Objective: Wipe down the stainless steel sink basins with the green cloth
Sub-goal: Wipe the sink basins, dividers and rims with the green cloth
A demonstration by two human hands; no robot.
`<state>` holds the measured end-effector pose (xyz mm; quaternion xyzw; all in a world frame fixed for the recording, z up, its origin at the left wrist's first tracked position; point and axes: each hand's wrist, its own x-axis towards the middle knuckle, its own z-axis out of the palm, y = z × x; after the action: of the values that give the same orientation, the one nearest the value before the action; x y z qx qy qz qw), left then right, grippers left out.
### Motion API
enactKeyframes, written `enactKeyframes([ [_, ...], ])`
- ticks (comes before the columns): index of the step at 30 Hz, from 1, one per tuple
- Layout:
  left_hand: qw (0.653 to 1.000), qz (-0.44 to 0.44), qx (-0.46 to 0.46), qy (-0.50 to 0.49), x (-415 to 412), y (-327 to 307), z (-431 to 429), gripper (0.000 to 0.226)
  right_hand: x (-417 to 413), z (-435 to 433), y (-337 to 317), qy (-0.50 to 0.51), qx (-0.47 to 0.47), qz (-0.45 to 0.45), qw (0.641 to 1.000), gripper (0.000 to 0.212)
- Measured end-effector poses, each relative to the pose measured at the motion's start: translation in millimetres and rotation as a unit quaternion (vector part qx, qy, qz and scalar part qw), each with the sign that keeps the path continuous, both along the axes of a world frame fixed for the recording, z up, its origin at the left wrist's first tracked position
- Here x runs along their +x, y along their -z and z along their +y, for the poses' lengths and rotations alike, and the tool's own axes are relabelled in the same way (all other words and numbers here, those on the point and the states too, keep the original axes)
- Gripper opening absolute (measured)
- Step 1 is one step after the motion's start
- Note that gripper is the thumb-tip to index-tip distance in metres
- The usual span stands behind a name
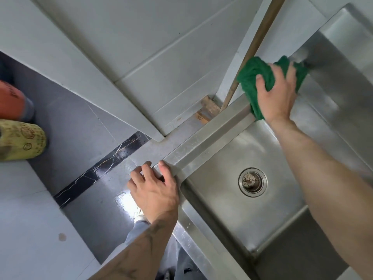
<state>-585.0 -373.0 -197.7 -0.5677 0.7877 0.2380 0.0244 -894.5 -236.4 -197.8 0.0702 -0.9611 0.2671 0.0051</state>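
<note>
Overhead, right hand (276, 93) clutches bunched green cloth (254, 73) at stainless steel sink basin (222, 203)'s far rim; left hand (155, 188) rests loose-fingered on its corner.

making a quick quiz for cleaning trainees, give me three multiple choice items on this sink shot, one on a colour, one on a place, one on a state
1. The cloth is:
A green
B blue
C white

2. The left hand rests:
A on a tap
B on the sink rim
C on a plate

3. The right hand is:
A open and empty
B gripping the cloth
C holding a sponge

Answers:
1 A, the wad under the right hand is plainly green.
2 B, its fingers lie on the rim's near corner.
3 B, its fingers curl round the cloth.
</note>
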Motion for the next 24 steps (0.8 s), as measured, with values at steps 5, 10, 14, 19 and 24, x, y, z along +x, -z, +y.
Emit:
enactKeyframes([
  [5, 1.0, -0.006, 0.027, 0.005, 2, -3, -2, 0.063, 131, -45, 2, -0.067, -0.033, -0.015, 0.997, 0.039],
  [10, 0.998, 0.001, 0.061, -0.017, 5, -7, -3, 0.045, 149, -44, 6, -0.143, 0.011, 0.002, 0.99, 0.039],
  [14, 0.996, 0.049, 0.067, -0.041, 7, -5, -6, 0.045, 131, -56, 0, -0.039, -0.007, -0.024, 0.999, 0.039],
  [19, 0.977, 0.153, 0.13, -0.069, 17, -9, -18, 0.05, 239, -96, 3, -0.058, -0.024, -0.029, 0.998, 0.038],
  [24, 0.892, 0.348, 0.286, -0.032, 62, -10, -40, 0.032, 325, -120, -1, -0.093, -0.028, -0.091, 0.991, 0.043],
])
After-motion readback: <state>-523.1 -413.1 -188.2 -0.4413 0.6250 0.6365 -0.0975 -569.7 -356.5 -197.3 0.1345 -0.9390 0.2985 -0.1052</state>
